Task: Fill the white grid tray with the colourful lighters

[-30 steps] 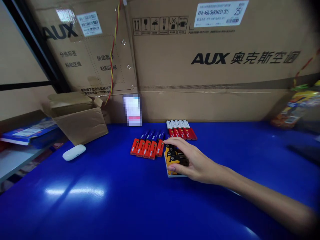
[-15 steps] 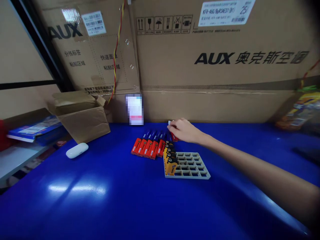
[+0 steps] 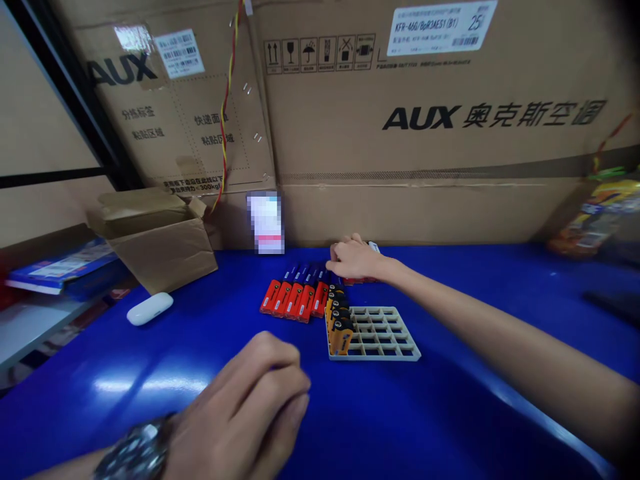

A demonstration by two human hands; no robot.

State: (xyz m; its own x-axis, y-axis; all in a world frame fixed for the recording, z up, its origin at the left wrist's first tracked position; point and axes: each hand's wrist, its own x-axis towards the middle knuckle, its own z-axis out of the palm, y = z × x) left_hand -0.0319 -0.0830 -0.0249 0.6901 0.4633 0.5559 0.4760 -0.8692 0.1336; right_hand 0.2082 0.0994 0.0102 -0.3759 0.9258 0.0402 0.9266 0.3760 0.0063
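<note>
My left hand [image 3: 250,407], with a watch [image 3: 135,453] at its wrist, is in the near foreground. Its fingers curl inward and nothing shows in them. At the back of the table, my right hand [image 3: 354,257] reaches over red pieces [image 3: 357,281], fingers bent down; anything in its grasp is hidden. A white object [image 3: 373,247] shows just behind it. To its left lies a row of several red packs with blue ends [image 3: 293,298]. Nearer me is a cream grid tray [image 3: 373,359], its left column holding several upright yellow-and-black cylinders resembling batteries [image 3: 343,333].
A white case [image 3: 150,309] and an open cardboard box [image 3: 165,250] are on the left. A lit phone [image 3: 266,223] leans on the large cartons [image 3: 430,150] behind the table. A bag with yellow markings [image 3: 585,220] stands at far right.
My left hand has come into view from below, fingers curled. My right hand has shifted slightly left and lower over the red pieces. The camera view has moved a little.
</note>
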